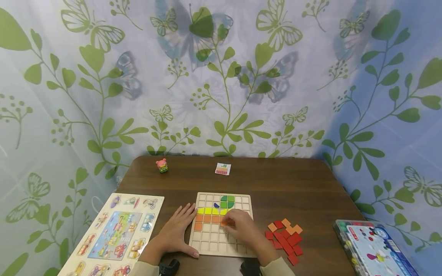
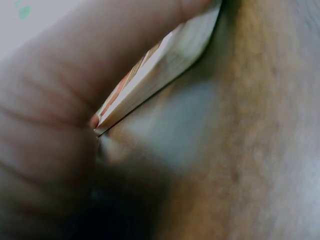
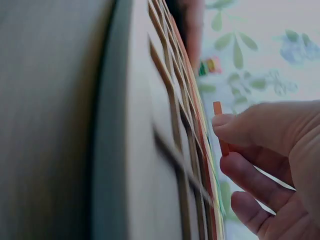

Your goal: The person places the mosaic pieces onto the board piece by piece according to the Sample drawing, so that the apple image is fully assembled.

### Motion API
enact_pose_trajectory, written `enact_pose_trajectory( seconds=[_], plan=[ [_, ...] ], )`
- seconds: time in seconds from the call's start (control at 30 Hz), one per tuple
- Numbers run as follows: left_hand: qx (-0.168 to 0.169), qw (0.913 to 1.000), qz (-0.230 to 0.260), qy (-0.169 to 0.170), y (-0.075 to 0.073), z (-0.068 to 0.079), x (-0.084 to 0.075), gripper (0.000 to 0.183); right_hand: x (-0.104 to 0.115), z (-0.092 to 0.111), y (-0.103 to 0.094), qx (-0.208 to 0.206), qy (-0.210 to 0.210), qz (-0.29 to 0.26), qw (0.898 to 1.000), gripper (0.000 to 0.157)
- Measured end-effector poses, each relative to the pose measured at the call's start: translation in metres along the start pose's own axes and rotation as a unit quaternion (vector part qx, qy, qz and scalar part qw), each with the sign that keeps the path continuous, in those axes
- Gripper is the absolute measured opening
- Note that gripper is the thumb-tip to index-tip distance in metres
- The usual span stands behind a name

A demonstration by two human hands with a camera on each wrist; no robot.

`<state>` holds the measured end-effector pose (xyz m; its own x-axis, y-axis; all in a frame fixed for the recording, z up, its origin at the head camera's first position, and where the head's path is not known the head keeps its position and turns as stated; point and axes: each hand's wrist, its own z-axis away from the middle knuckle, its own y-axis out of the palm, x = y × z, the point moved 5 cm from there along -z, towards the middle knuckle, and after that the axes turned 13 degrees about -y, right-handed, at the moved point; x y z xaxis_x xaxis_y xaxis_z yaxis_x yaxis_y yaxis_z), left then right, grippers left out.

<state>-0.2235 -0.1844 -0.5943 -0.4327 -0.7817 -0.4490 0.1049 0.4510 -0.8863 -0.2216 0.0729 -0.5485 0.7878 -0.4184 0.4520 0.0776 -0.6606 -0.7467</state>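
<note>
A wooden grid board lies on the brown table, with green tiles, a small dark blue piece, a row of yellow tiles and orange tiles in it. My left hand rests along the board's left side, fingers spread and thumb at the near left corner. Over the board, my right hand pinches an orange square tile between thumb and fingers. In the right wrist view this tile stands on edge, apart from the grid; part of the orange row is hidden behind the hand.
Loose red and orange tiles lie right of the board. A picture puzzle board sits on the left, a clear box at the right edge. Farther back are a small pink figurine and a pattern card.
</note>
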Motion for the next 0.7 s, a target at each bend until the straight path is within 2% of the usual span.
enact_pose_trajectory(
  seconds=[0.23, 0.57, 0.7],
  plan=[
    [0.010, 0.9999, -0.004, -0.009, 0.001, 0.000, 0.001, 0.144, 0.015, -0.019, 0.028, 0.027, -0.017, -0.012, 0.999, 0.017],
    [0.004, 0.9998, -0.022, 0.001, -0.004, 0.001, -0.004, 0.142, 0.019, -0.031, 0.048, 0.043, 0.055, -0.005, 0.998, 0.014],
    [0.007, 0.9997, -0.025, -0.003, -0.002, 0.001, -0.002, 0.142, 0.021, -0.030, 0.049, 0.045, 0.061, -0.011, 0.997, 0.015]
  ],
)
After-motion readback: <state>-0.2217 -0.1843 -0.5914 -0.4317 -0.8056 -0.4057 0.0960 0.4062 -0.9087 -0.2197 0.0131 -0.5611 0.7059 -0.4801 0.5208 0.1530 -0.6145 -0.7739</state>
